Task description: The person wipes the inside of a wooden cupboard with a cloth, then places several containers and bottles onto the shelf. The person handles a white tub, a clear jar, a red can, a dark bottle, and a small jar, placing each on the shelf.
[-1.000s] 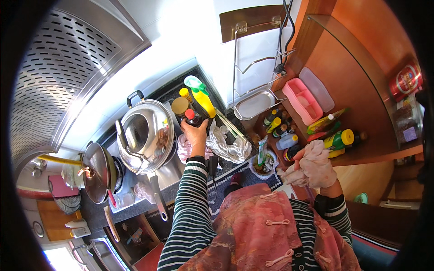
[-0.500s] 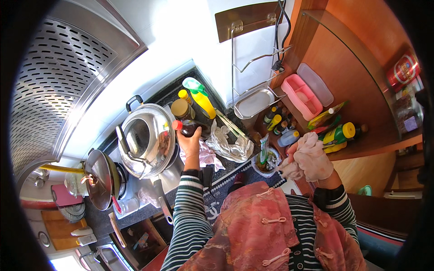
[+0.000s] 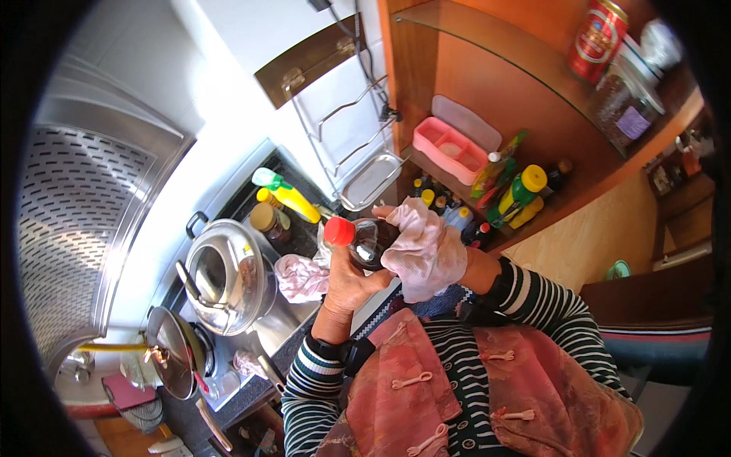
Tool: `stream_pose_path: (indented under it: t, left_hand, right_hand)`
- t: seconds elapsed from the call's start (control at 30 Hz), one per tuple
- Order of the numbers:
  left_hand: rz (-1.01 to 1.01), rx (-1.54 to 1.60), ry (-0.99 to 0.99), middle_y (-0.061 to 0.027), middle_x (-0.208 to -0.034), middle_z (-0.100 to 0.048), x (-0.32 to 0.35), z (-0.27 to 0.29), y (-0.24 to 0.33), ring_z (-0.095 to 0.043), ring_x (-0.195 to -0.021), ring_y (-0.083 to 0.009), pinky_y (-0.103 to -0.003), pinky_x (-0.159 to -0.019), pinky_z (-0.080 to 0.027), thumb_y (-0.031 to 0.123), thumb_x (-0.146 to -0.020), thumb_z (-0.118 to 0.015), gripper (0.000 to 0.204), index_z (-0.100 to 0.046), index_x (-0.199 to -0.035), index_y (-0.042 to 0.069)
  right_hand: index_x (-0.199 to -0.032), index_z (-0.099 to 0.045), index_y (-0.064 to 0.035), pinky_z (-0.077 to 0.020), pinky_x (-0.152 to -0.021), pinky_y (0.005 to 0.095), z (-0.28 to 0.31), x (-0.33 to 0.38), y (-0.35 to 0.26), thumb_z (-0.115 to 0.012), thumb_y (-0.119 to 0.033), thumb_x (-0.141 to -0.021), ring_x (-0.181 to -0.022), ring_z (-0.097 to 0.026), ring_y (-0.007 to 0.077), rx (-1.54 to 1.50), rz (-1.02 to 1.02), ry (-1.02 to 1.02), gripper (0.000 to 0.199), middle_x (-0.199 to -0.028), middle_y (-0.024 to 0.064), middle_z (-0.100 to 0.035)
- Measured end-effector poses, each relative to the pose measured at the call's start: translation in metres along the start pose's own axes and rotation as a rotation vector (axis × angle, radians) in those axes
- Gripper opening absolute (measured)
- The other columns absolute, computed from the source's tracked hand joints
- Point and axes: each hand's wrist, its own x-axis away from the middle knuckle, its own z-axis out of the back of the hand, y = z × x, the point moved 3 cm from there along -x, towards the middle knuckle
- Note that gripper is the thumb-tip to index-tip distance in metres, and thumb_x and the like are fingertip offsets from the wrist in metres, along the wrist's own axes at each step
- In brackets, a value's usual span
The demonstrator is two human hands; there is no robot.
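Note:
A dark, clear-walled bottle (image 3: 368,244) with a red cap (image 3: 339,231) is tilted in front of my body. My left hand (image 3: 347,286) is closed around its capped end. Against the bottle's other end lies a crumpled pale pink cloth (image 3: 428,255), gripped by my right hand (image 3: 477,270). The cloth hides most of my right fingers and the far part of the bottle. A second pinkish cloth (image 3: 301,278) rests on the counter beside my left hand.
A lidded steel pot (image 3: 221,274) and a pan (image 3: 171,352) stand to the left. Behind are a brown-lidded jar (image 3: 269,221) and a yellow spray bottle (image 3: 293,202). On the right, a wooden shelf holds a pink divided box (image 3: 451,150) and a green, yellow-capped bottle (image 3: 519,196).
My left hand has brought the bottle from over the counter toward my body. My right hand has moved left, and its cloth now meets the bottle. The view has swung to the right.

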Motion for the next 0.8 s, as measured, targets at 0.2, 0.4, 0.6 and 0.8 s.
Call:
stream_pose_path:
  t: [0.2, 0.4, 0.6, 0.8]
  left_hand:
    - [0.082, -0.009, -0.245, -0.0069, -0.124, -0.064, -0.018, -0.040, 0.007, -0.063, -0.110, -0.0184, -0.035, -0.102, -0.048, 0.006, -0.061, -0.086, 0.087, -0.048, -0.140, -0.001]
    - [0.236, 0.156, -0.577, -0.0063, -0.133, -0.058, -0.031, -0.059, -0.015, -0.054, -0.124, -0.0160, -0.033, -0.109, -0.041, 0.007, -0.063, -0.086, 0.100, -0.038, -0.149, -0.002]
    - [0.228, 0.054, -0.517, -0.0059, -0.122, -0.065, -0.035, -0.077, -0.028, -0.061, -0.113, -0.0160, -0.033, -0.102, -0.047, 0.012, -0.067, -0.084, 0.082, -0.048, -0.138, -0.005]
    - [-0.004, -0.400, -0.403, -0.0101, -0.108, -0.072, -0.047, -0.090, -0.035, -0.068, -0.103, -0.0199, -0.033, -0.095, -0.052, 0.019, -0.065, -0.086, 0.074, -0.057, -0.129, -0.005]
  right_hand:
    - [-0.091, -0.061, -0.0050, -0.0498, -0.077, 0.0431, 0.044, -0.009, 0.000, -0.077, -0.026, -0.057, -0.099, -0.058, 0.0318, 0.093, -0.316, -0.403, 0.043, -0.097, 0.0163, -0.065]
    - [-0.089, -0.063, -0.0057, -0.0502, -0.072, 0.0439, 0.055, 0.001, -0.009, -0.070, -0.019, -0.071, -0.091, -0.060, 0.0305, 0.387, -0.413, -0.671, 0.024, -0.092, 0.0149, -0.063]
    - [-0.093, -0.061, -0.0159, -0.0492, -0.071, 0.0462, 0.030, 0.034, 0.022, -0.057, -0.032, -0.091, -0.088, -0.062, 0.0311, -0.179, -0.755, 0.255, 0.016, -0.086, 0.0102, -0.061]
    - [-0.109, -0.061, -0.0114, -0.0546, -0.088, 0.0425, 0.031, 0.056, 0.039, -0.065, -0.054, -0.079, -0.098, -0.068, 0.0378, 0.082, -1.148, -0.119, 0.052, -0.100, 0.0205, -0.069]
